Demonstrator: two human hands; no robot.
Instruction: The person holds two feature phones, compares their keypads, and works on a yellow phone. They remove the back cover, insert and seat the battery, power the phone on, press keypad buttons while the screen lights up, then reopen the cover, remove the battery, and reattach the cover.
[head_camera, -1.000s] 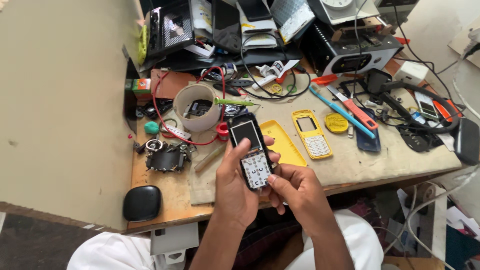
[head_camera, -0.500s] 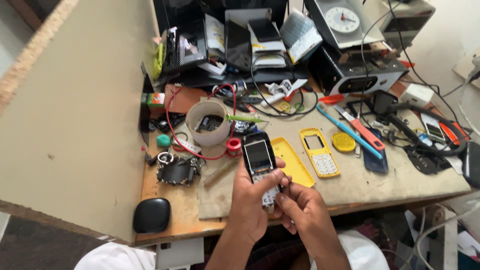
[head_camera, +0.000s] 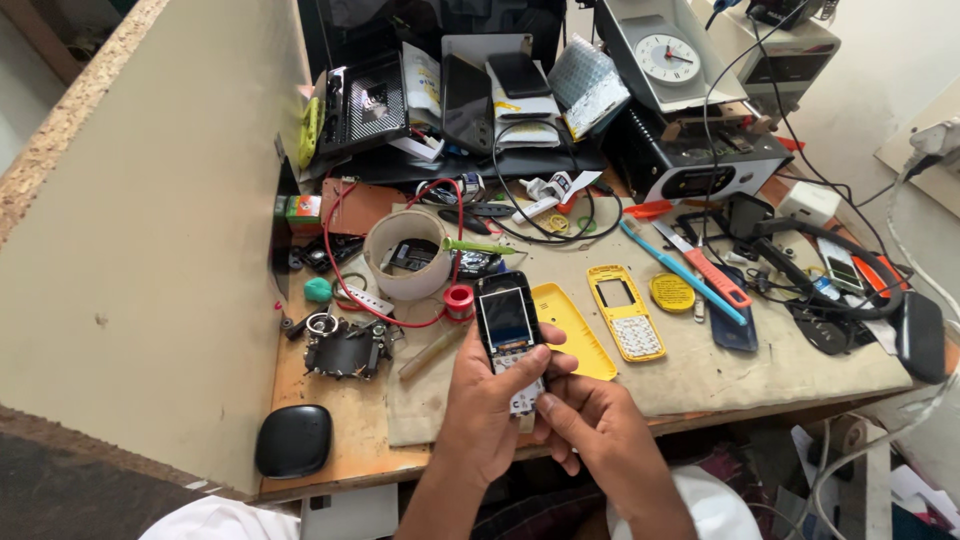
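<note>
While the left hand (head_camera: 487, 395) wraps around the lower half of a small black keypad phone (head_camera: 510, 340), I see the right hand (head_camera: 592, 425) closed in from below, its fingertips (head_camera: 548, 408) pressed at the phone's bottom edge near the pale keypad. Both hands are clamped on the same phone, held just above the near edge of the bench (head_camera: 330, 450), screen up and lit blue.

I judge the step in hand to be work on the lower end of the handset, either seating or prising the keypad area; I cannot tell which. The next move, as I read it, calls for a steady left-hand hold and fine pressure from the right fingertips, so that nothing slips onto the cloth mat (head_camera: 700, 370).

As for containers: a wide roll of tape (head_camera: 404, 255) stands like a ring on the bench, and a small dark part sits inside it, with a green-handled tool (head_camera: 478, 246) laid across its rim. Just beside the phone lie a yellow back cover (head_camera: 570, 328) and a yellow front frame with keypad (head_camera: 625, 312), both lying open and holding nothing. A black oval case (head_camera: 293, 440) rests shut near the bench corner; its contents are hidden.
</note>
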